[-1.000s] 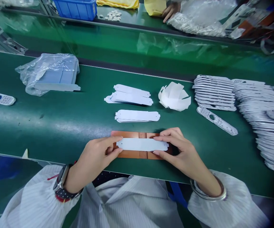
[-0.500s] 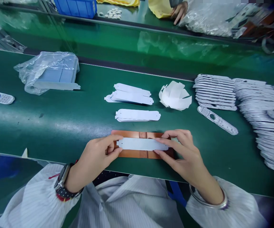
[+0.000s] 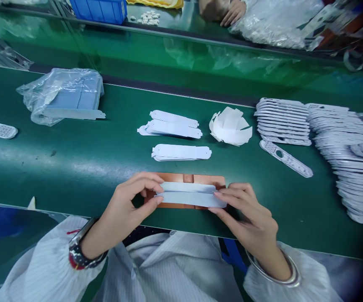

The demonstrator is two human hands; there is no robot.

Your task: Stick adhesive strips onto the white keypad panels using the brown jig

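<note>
In front of me lies a copper-coloured block (image 3: 205,179) with a raised band across its middle. Over it are two pale, long strips. The far strip (image 3: 184,187) lies along the block; the near strip (image 3: 187,199) is shifted towards my body, partly overlapping the block's front. My left hand (image 3: 133,199) pinches the near strip's left end between thumb and fingers, its fingertips also close to the far strip. At the right end, my right hand (image 3: 247,214) grips the near strip the same way. Whether the strips touch each other is unclear.
Beyond the block lie a neat strip stack (image 3: 181,152), a looser strip pile (image 3: 172,126) and crumpled white pieces (image 3: 231,126). Remote-control faceplates (image 3: 282,121) stand stacked at right, one loose faceplate (image 3: 286,158) beside them. A plastic-wrapped bundle (image 3: 71,94) sits left. A co-worker's hand (image 3: 234,12) is across the divider.
One visible strip on the block has become two, the near one drawn towards me. My right hand has moved slightly down. Across the divider, the co-worker's hand and the yellow piece have shifted.
</note>
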